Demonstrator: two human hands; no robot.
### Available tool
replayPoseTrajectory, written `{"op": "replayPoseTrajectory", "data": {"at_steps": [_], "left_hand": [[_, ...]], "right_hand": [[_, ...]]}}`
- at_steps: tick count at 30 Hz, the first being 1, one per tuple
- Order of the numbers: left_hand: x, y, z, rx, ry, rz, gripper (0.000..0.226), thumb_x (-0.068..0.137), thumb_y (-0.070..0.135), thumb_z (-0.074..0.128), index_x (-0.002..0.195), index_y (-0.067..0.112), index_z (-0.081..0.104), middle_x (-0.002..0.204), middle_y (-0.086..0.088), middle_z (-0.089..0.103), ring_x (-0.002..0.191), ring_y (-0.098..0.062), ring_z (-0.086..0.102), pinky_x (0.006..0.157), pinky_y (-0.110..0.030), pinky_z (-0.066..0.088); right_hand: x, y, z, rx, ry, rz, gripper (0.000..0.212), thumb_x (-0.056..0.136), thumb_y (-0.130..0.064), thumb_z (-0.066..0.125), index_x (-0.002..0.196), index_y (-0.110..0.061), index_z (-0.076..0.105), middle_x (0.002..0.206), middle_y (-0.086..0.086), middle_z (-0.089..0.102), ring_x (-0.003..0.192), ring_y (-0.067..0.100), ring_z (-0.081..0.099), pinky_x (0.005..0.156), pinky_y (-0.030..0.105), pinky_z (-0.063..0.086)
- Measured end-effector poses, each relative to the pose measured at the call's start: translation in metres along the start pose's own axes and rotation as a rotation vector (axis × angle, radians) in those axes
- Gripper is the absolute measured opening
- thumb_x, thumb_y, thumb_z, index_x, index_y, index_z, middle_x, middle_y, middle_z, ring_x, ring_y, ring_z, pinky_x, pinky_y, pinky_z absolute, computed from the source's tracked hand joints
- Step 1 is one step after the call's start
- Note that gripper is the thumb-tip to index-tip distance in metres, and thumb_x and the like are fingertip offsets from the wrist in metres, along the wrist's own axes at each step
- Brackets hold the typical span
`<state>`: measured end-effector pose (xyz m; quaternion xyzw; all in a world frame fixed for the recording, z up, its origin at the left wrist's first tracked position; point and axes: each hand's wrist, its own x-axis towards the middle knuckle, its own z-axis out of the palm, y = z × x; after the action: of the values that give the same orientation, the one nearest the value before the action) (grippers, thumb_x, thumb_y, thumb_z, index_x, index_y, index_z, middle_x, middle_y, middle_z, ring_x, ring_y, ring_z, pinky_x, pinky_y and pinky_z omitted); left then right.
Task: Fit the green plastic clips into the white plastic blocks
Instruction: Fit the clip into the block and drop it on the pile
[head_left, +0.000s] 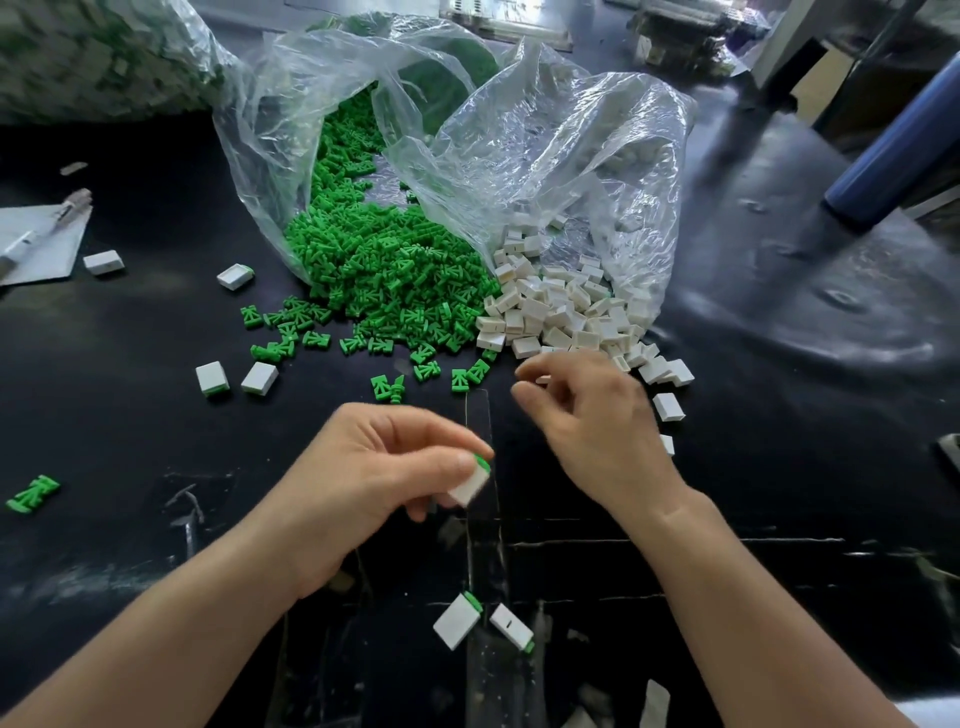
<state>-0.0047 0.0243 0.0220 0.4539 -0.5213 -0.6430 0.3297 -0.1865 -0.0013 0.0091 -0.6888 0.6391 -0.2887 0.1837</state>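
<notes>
- Two bare hands are held over a black table, near each other but apart.
- A white block is pinched by the left hand between the thumb and curled fingers; it is held tilted, and a green clip is seen seated in its upper end.
- The right hand is held at the near edge of the white heap, its fingers curled and the thumb and forefinger tips drawn close together; whether anything is pinched there cannot be told.
- A heap of green clips is spilled from the mouth of a clear plastic bag, with strays scattered toward the hands.
- A heap of white blocks is spilled from a second clear bag, just right of the green heap and touching it.
- A pair of fitted blocks, each showing green at one end, is laid side by side between the forearms.
- A nearer pair of blocks is laid left of the green strays, and two farther blocks are set well apart behind them.
- A lone clip is left at the far left, and a paper sheet is laid at the left edge.
</notes>
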Motion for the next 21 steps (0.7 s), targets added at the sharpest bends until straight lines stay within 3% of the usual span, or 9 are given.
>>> {"op": "replayPoseTrajectory", "data": {"at_steps": [4, 7, 11, 14, 18, 21], "left_hand": [[-0.006, 0.001, 0.008, 0.128, -0.247, -0.094, 0.021, 0.063, 0.028, 0.081, 0.081, 0.020, 0.075, 0.060, 0.001, 0.066, 0.053, -0.004, 0.057, 0.051, -0.013, 0.044], [-0.005, 0.002, 0.007, 0.147, -0.179, -0.064, 0.027, 0.061, 0.040, 0.076, 0.079, 0.021, 0.075, 0.059, 0.003, 0.066, 0.049, -0.003, 0.053, 0.046, -0.010, 0.040], [-0.003, 0.003, 0.004, 0.101, -0.062, -0.065, 0.032, 0.055, 0.041, 0.068, 0.075, 0.017, 0.075, 0.063, -0.001, 0.069, 0.046, -0.003, 0.053, 0.041, -0.008, 0.036], [-0.002, 0.002, 0.005, 0.118, -0.048, -0.079, 0.032, 0.055, 0.042, 0.067, 0.076, 0.018, 0.075, 0.064, -0.002, 0.069, 0.048, -0.003, 0.054, 0.041, -0.010, 0.035], [-0.001, 0.000, 0.004, 0.116, -0.052, -0.099, 0.030, 0.057, 0.042, 0.066, 0.077, 0.023, 0.075, 0.066, -0.001, 0.070, 0.050, -0.003, 0.056, 0.041, -0.014, 0.034], [0.002, -0.003, 0.005, 0.081, 0.002, -0.117, 0.012, 0.072, 0.025, 0.068, 0.077, 0.016, 0.075, 0.067, -0.005, 0.070, 0.051, -0.006, 0.058, 0.040, -0.015, 0.038]], "right_hand": [[0.008, 0.014, 0.001, -0.167, 0.049, 0.048, 0.031, 0.089, -0.022, 0.058, 0.120, -0.023, 0.061, 0.095, -0.005, 0.040, 0.099, 0.018, 0.048, 0.083, 0.022, 0.032], [0.011, 0.017, 0.004, -0.251, 0.010, 0.071, 0.034, 0.090, -0.020, 0.056, 0.124, -0.026, 0.056, 0.098, -0.005, 0.034, 0.108, 0.019, 0.042, 0.085, 0.025, 0.033], [0.013, 0.018, 0.006, -0.263, 0.046, 0.048, 0.016, 0.088, -0.014, 0.059, 0.102, -0.019, 0.064, 0.100, -0.004, 0.036, 0.106, 0.020, 0.042, 0.078, 0.023, 0.032], [0.013, 0.020, 0.006, -0.281, 0.020, 0.030, 0.014, 0.088, -0.012, 0.057, 0.100, -0.017, 0.063, 0.108, -0.001, 0.048, 0.107, 0.019, 0.040, 0.074, 0.018, 0.023], [0.013, 0.019, 0.006, -0.284, 0.026, -0.001, 0.017, 0.087, -0.009, 0.058, 0.102, -0.015, 0.062, 0.108, 0.003, 0.057, 0.103, 0.021, 0.043, 0.082, 0.022, 0.025], [0.012, 0.018, 0.005, -0.275, 0.042, -0.009, 0.025, 0.084, -0.009, 0.061, 0.108, -0.015, 0.059, 0.107, 0.001, 0.059, 0.105, 0.021, 0.046, 0.089, 0.026, 0.026]]}}
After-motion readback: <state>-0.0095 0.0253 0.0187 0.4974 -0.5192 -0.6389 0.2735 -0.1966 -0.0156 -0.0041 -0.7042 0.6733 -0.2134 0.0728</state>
